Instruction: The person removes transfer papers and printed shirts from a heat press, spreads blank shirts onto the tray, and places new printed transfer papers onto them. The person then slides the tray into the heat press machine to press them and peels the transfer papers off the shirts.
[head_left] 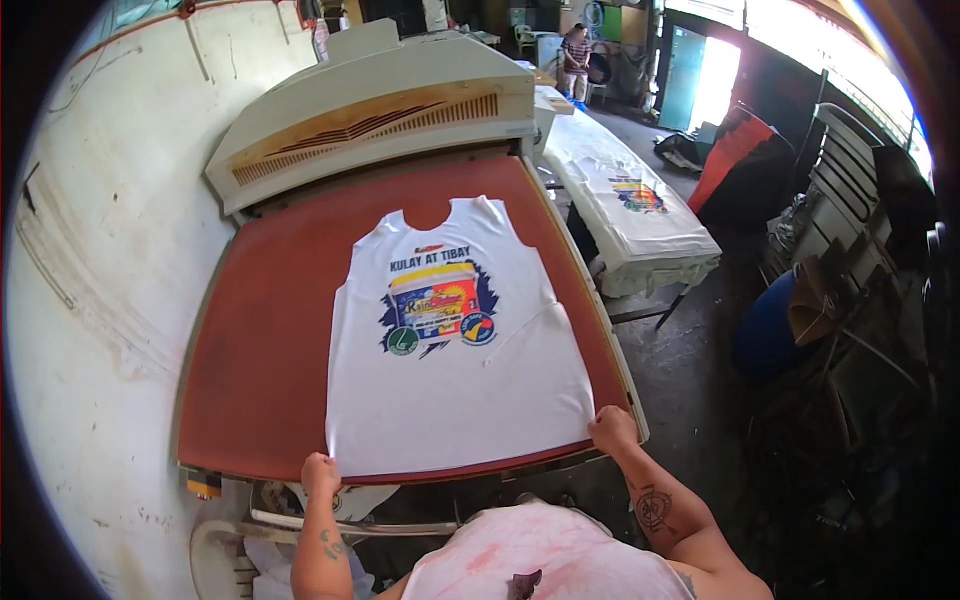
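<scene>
A white sleeveless shirt panel (450, 410) lies spread on the red press bed (250, 370), its neckline toward the machine. Its chest carries a colourful print reading "KULAY AT TIBAY" above a paint-bucket picture. My left hand (321, 474) is closed on the panel's lower left corner at the bed's front edge. At the lower right corner, my right hand (613, 430) grips the cloth in a closed fist. A few creases run across the fabric below the print and toward the right side.
Behind the bed stands the beige heat press hood (380, 110). To the right, a long table (660, 245) holds another printed white piece. A blue drum (775, 325) and stacked clutter line the far right; a wall is close on the left. Another person (576, 62) stands far back.
</scene>
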